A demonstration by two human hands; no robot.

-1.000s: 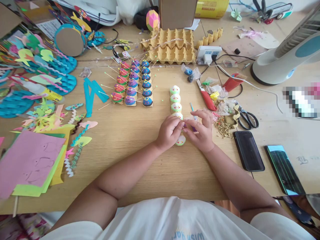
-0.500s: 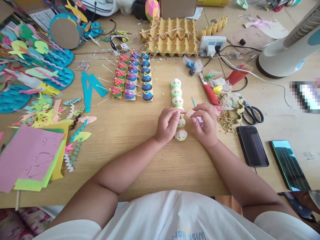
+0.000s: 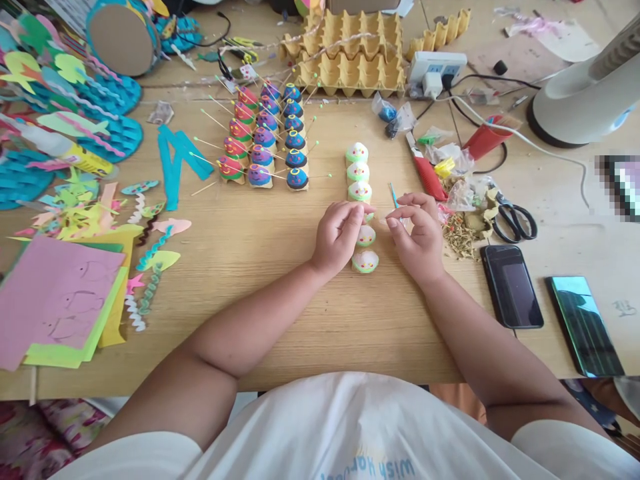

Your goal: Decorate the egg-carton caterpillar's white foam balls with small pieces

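Observation:
A row of white-and-green painted egg-carton cups with small coloured dots runs down the table in front of me. My left hand is over the row, its thumb and index finger pinched together; whatever is between them is too small to name. Just right of the row, my right hand has thumb and index finger nearly meeting, with a tiny pale bit at the tips that I cannot identify. A thin blue stick shows behind the right fingers. Both hands partly cover the lower cups.
Three rows of painted cups with pins stand left of centre. Egg cartons lie behind. On the right are a red-handled knife, scissors, a phone and a second phone. Paper sheets lie left.
The view has shifted slightly, so the table's things appear a little higher. The right hand has moved slightly away from the left, and the purple bit by its fingers no longer shows.

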